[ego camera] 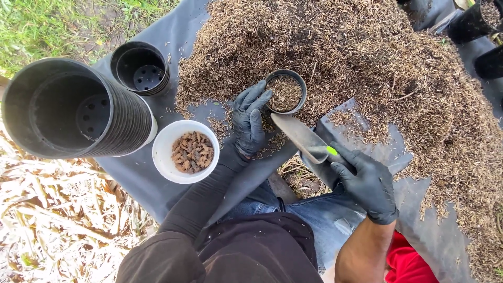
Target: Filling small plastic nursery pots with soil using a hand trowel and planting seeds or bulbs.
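The small black pot (285,92) sits at the near edge of the big husk pile (367,68), on the dark sheet (141,178) spread over the ground, and it looks pretty much filled with that same brown husk mix, up close to the rim, so I'd say this one's nearly done. The left hand (249,121), in a black glove, has its fingers curled loosely against the pot's left side, steadying it rather than really gripping. The right hand (367,181), also gloved, is wrapped tight around the handle of a grey trowel (301,135), blade pointing up toward the pot and looking empty right now. Both forearms come in low from the lap, left one stretched out further. Just left of that there's a white bowl (186,152) with brown curly bits in it, and beyond it stacks of empty black pots (78,107), so seemingly plenty left to fill.
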